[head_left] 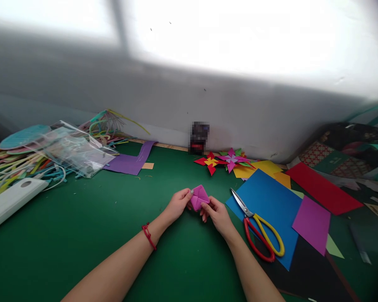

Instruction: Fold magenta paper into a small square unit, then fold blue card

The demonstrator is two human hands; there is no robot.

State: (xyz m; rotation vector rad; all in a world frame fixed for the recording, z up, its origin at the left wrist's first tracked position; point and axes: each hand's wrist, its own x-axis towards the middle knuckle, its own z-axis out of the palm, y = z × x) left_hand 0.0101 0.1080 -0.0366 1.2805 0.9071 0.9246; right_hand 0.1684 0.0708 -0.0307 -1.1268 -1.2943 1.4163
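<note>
A small folded piece of pink origami paper [199,196] is held up over the green table, with crease lines across its face. My left hand [178,203] pinches its left edge, thumb on top. On the opposite side, my right hand [218,213] grips the lower right edge between thumb and fingers. Right of my right hand lie scissors [247,213] with one red and one yellow handle, blades slightly apart. They rest on a blue paper sheet [272,201]. Finished folded paper flowers [231,160] in red, yellow, pink and green sit beyond my hands.
Purple paper [129,163] and a tangle of pipe cleaners under a clear plastic bag [91,155] lie at the left. A white power strip [15,199] is nearer. Red paper [323,188] and magenta paper [311,224] lie at the right. A wall [164,96] closes the back.
</note>
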